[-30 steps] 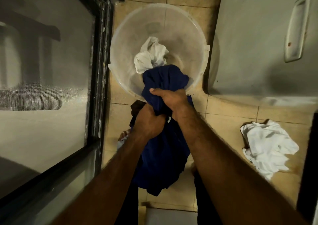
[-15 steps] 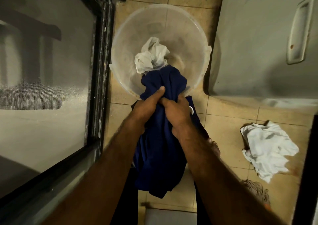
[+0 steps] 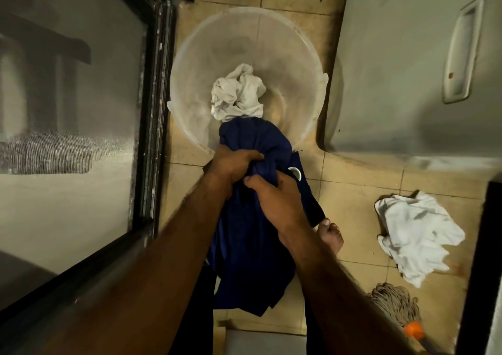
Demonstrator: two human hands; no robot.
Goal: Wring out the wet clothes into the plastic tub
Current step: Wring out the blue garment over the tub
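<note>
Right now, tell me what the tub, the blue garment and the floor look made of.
The tub: translucent plastic, cloudy and scuffed; tile lines show through it. The blue garment: soft cloth, dull, bunching into folds; weave unreadable. The floor: probably ceramic tile, beige, stained, with grout lines.

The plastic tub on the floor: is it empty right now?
No, a crumpled white cloth lies inside the plastic tub.
</note>
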